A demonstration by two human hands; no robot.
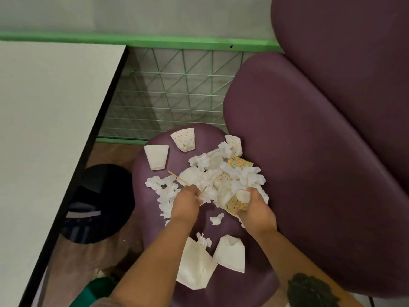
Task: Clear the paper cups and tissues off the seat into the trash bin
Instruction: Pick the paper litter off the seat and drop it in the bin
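Tissues point(212, 180) heaped on seat point(152, 218); left hand point(186, 199) and right hand point(254, 209) grip them.

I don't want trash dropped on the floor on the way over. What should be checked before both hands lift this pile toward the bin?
1. Left hand grips tissues and the wooden stick: ok.
2. Right hand holds a crumpled cup: ok.
3. Whole tissue pile gathered between the hands: not ok, loose tissue lies left and near the wrists.
4. Trash bin open and reachable, left of the seat: ok.
5. Flattened cups near the front edge picked up: not ok.
6. Bin has room: cannot tell.
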